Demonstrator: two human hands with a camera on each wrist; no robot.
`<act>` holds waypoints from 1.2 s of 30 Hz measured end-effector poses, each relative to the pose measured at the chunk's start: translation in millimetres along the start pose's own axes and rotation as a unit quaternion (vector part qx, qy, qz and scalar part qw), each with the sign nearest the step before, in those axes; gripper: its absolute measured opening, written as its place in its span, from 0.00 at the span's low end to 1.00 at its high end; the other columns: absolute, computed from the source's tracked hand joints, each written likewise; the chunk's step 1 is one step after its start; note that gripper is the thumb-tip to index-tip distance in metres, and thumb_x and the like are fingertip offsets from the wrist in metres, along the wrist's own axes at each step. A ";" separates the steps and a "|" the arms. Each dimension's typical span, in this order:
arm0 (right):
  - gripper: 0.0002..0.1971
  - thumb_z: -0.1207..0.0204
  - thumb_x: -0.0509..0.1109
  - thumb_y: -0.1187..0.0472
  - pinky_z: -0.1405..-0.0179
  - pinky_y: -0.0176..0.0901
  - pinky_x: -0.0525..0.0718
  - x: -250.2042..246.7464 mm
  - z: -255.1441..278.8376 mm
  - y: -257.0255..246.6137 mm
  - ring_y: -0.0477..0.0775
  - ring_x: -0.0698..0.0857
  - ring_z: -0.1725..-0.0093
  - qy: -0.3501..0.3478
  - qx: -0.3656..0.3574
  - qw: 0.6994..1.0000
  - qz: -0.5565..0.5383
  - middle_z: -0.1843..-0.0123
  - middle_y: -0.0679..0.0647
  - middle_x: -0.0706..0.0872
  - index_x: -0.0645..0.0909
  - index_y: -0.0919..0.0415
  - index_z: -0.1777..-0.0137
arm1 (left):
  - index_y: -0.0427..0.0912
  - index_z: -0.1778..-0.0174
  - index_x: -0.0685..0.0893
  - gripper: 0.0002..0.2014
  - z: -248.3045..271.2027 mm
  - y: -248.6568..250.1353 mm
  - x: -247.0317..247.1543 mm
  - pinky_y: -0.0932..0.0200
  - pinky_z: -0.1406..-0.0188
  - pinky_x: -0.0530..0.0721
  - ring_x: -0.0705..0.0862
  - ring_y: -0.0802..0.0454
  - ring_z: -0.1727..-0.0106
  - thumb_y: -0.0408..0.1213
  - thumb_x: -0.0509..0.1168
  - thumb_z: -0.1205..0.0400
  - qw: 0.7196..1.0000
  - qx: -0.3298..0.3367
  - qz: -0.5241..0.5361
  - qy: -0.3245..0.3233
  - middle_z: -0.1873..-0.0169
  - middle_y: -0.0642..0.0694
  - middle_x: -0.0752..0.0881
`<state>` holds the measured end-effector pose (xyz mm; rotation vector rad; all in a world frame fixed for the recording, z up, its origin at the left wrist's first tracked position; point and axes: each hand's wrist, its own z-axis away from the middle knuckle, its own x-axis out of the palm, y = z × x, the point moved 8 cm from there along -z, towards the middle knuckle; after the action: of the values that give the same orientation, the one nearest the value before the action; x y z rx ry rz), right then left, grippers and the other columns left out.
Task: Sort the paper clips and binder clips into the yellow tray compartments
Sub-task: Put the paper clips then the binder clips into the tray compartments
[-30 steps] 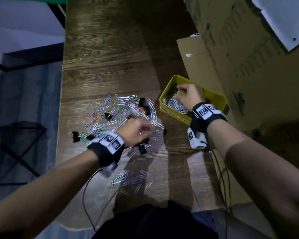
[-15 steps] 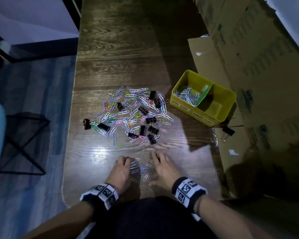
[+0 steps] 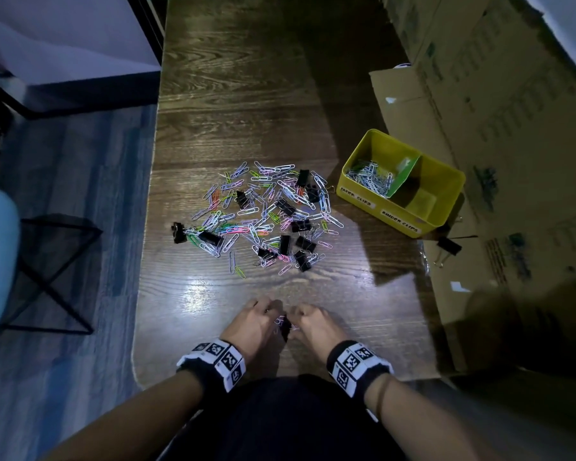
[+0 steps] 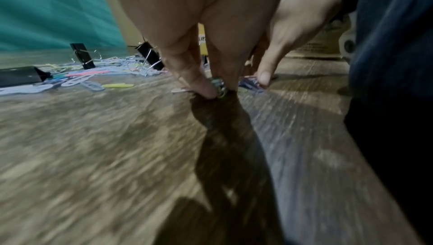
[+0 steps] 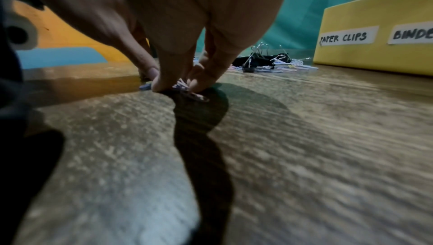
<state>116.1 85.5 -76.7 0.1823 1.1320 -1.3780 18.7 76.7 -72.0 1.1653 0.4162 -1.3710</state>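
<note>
Both hands gathering near-edge strays: left hand [image 3: 255,322] and right hand [image 3: 313,324] each pinching paper clips [image 4: 218,85]; next, carrying them to yellow tray [image 3: 353,191] left compartment.

Head looks down – wrists low, close

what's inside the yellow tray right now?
The yellow tray holds a heap of paper clips in its left compartment, against a green divider. The right compartment looks empty, though its near corner is shadowed.
</note>
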 end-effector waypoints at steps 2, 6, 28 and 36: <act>0.13 0.21 0.66 0.60 0.52 0.39 0.74 1.5 1.4 1.5 0.59 0.82 0.43 0.004 -0.005 1.000 -0.011 0.42 0.58 0.81 0.79 0.62 0.38 | 0.42 0.50 0.86 0.18 0.1 -6.4 6.3 0.52 0.66 0.88 0.85 0.43 0.62 0.43 0.54 0.25 1.000 0.008 -0.009 -0.018 0.56 0.43 0.85; 0.13 0.22 0.68 0.60 0.49 0.39 0.78 -0.9 -0.6 1.7 0.59 0.85 0.45 0.028 -0.022 0.999 -0.017 0.43 0.58 0.85 0.82 0.63 0.39 | 0.42 0.39 0.82 0.17 5.9 -9.9 7.2 0.46 0.42 0.83 0.81 0.41 0.43 0.41 0.60 0.22 0.999 0.029 0.006 -0.030 0.40 0.41 0.80; 0.10 0.22 0.62 0.62 0.58 0.45 0.81 -15.6 -8.1 0.9 0.63 0.87 0.55 -0.035 0.018 0.998 0.057 0.58 0.61 0.85 0.84 0.64 0.48 | 0.33 0.37 0.75 0.14 -24.2 30.6 -22.9 0.50 0.57 0.77 0.84 0.39 0.49 0.30 0.51 0.16 0.971 0.066 -0.163 -0.164 0.44 0.35 0.82; 0.14 0.25 0.72 0.69 0.63 0.27 0.83 -27.2 -2.5 48.1 0.49 0.84 0.62 0.055 0.123 0.903 -0.409 0.55 0.61 0.88 0.83 0.67 0.40 | 0.50 0.45 0.84 0.10 -37.7 -16.8 -36.3 0.61 0.59 0.82 0.82 0.53 0.63 0.38 0.64 0.22 0.998 -0.013 0.022 -0.065 0.57 0.53 0.87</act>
<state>160.3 118.3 -82.3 -0.0531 1.1747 -2.2872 9.4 130.4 -65.3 1.0513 0.3127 -1.3909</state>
